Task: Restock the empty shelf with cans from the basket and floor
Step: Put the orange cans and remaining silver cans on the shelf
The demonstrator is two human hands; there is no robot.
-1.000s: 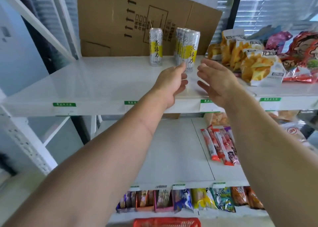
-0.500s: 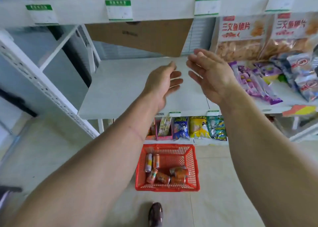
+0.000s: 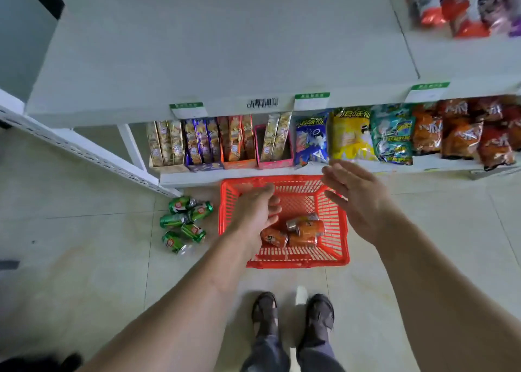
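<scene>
White shelf [image 3: 225,61], barcode sticker [image 3: 262,102], green-topped tags [image 3: 312,100].

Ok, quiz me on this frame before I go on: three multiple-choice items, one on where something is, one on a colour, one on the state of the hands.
1. Where do the green cans lie?
A. in the basket
B. on the floor left of the basket
C. on the white shelf

2. What colour is the basket?
A. blue
B. grey
C. red

3. What are the hands doing?
A. both open and empty
B. the left hand holds a can
C. the right hand holds a snack bag

Answers:
1 B: the green cans lie on their sides on the tiles, beside the basket's left wall.
2 C: its mesh walls are red, with orange cans inside.
3 A: the left hand hovers over the basket with fingers loosely curled and the right hand is spread open, nothing in either grip.
</scene>
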